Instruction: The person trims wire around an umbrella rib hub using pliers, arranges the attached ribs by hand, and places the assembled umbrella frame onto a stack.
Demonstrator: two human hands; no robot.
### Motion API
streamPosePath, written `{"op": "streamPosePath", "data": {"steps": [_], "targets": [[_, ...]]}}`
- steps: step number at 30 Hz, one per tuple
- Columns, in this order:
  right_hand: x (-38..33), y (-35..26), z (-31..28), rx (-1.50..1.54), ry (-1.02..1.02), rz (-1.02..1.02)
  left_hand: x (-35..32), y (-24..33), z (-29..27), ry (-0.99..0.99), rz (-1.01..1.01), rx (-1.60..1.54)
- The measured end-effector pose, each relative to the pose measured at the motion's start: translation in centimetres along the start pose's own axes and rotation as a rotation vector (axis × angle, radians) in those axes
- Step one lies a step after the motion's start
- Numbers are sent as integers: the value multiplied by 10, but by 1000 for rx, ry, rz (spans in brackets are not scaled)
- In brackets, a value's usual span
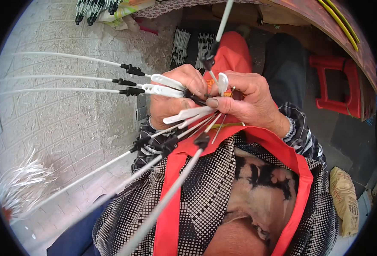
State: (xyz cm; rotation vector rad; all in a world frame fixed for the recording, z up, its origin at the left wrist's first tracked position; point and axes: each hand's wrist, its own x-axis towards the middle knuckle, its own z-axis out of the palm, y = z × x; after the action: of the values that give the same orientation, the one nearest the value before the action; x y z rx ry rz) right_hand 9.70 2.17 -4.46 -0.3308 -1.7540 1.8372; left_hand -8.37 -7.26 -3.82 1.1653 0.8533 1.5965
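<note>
The left hand is closed in a grip, its bent fingers angling down to the right and its thumb lying below them, tip pointing toward the other hand. The right hand mirrors it, index finger curled above and thumb stretched out to the left beneath it, nail upward, in a pinch. The two sets of fingertips meet closely; whether they touch is unclear. Below and outward from the fingers, each wrist sits in a gathered cuff, the right wrist in plainer view, and both sleeved forearms slant inward toward the fingertips.
</note>
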Motion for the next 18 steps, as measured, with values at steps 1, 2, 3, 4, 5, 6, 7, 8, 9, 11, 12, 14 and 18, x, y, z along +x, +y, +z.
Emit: {"op": "streamPosePath", "data": {"steps": [1,2,3,4,5,6,7,8,9,11,12,14,18], "targets": [[0,0,-1,5,-30,4,0,0,0,16,-21,-49],[-1,0,-1,11,-61,8,-1,1,0,33,-43,-98],[-1,0,-1,16,-91,13,-2,1,0,50,-65,-147],[0,0,-2,18,-88,8,-2,2,1,46,-66,-143],[1,0,-2,34,-99,2,-2,1,2,64,-74,-163],[1,1,-2,50,-111,-3,-3,1,3,83,-81,-183],[2,2,-2,66,-122,-7,-3,0,4,102,-89,-204],[2,3,-2,67,-118,-7,-3,-1,5,100,-93,-204],[2,2,-1,65,-115,-17,-3,0,6,128,-90,-194],[3,2,0,59,-106,-35,-3,1,7,184,-84,-178],[3,2,0,58,-105,-40,-2,1,9,181,-82,-176],[1,4,0,106,-41,28,1,-1,13,201,-7,-123],[0,7,-2,140,13,77,2,2,17,193,26,-102]]}}
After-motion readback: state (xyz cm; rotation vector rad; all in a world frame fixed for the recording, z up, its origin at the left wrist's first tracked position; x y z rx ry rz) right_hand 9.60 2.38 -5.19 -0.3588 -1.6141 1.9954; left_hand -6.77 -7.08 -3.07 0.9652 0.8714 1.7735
